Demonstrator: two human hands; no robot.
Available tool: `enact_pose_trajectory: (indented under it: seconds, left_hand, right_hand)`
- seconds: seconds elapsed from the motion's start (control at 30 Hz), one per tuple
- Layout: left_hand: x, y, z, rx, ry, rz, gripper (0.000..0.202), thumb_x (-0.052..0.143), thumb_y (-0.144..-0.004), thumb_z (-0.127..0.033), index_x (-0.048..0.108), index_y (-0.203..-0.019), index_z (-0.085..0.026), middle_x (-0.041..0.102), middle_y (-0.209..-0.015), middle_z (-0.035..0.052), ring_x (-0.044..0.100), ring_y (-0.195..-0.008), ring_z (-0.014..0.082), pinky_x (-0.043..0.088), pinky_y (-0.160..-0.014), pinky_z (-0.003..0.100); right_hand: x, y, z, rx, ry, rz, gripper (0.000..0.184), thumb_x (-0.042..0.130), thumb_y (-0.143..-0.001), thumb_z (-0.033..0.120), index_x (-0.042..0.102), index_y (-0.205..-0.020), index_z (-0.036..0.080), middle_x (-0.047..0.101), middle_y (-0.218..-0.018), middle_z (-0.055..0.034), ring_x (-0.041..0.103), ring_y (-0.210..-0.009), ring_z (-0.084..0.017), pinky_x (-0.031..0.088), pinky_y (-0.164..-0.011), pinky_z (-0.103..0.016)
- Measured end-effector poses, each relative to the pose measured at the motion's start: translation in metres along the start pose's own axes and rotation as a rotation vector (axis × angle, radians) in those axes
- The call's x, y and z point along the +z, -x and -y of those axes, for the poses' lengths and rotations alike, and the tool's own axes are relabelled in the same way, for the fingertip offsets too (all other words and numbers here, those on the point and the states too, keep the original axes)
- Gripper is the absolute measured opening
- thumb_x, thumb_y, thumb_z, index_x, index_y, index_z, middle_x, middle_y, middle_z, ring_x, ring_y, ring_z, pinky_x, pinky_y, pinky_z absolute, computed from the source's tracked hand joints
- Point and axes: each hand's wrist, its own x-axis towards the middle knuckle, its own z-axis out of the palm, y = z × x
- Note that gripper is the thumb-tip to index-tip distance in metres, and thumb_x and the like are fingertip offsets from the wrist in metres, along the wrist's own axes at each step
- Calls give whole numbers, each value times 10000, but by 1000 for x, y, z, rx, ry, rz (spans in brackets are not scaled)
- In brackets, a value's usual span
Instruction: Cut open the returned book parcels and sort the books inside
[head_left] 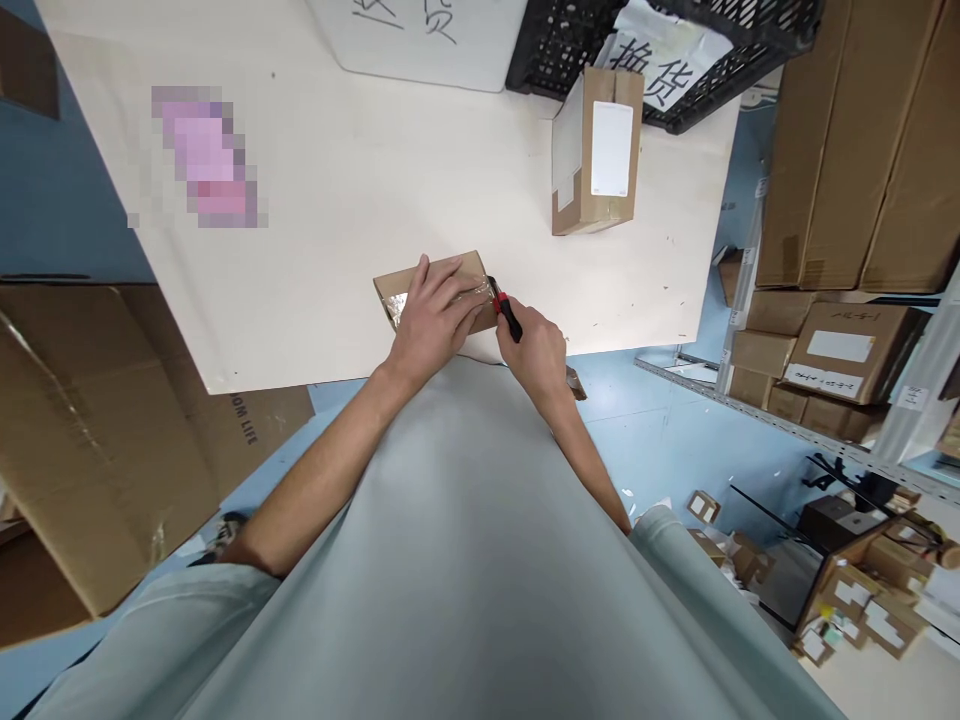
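Note:
A small brown cardboard box (471, 268) with shiny clear tape lies at the near edge of the white table. Across its top rests my left hand (429, 318), open, with fingers stretched out and pressing on the cardboard. My right hand (534, 350) is closed around a red and black box cutter (508, 312). The cutter's head is at the right end of the box, by the tape; its blade is too small to make out. My left palm hides part of the box.
A taller labelled carton (598, 155) stands on the white table (360, 190) before a black plastic crate (555, 45). A whiteboard (427, 45) with writing lies at the far side. A pixelated pink patch is at left. Large cartons (112, 430) flank the table; loaded shelves (832, 350) stand right.

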Motion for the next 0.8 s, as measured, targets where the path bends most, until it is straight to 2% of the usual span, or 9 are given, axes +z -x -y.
enact_pose_trajectory:
  seconds: [0.37,0.67,0.8]
  left_hand:
    - [4,1,-1,-25,39,-8,238,565,-1195,-409,787,-1269,-359,784,-1374,34,573,-1599,308,232,-1446,796]
    - [3,1,-1,-35,67,2,193,624,-1165,-339,788,-1265,-340,777,-1382,29,603,-1578,302,180,-1472,779]
    - [2,2,-1,-38,70,0,194,613,-1165,-334,784,-1257,-329,775,-1394,30,593,-1594,304,180,-1475,775]
  right_hand:
    - [-8,1,12,50,118,54,467,358,-1234,330,653,-1583,232,786,-1192,-107,734,-999,-261,511,-852,-323]
    - [-14,7,47,155,274,158,514,293,-1255,337,552,-1675,196,768,-1287,-166,781,-1050,-290,565,-899,-362]
    - [-14,6,53,171,273,168,521,286,-1252,322,533,-1691,189,764,-1334,-179,787,-1085,-302,582,-920,-385]
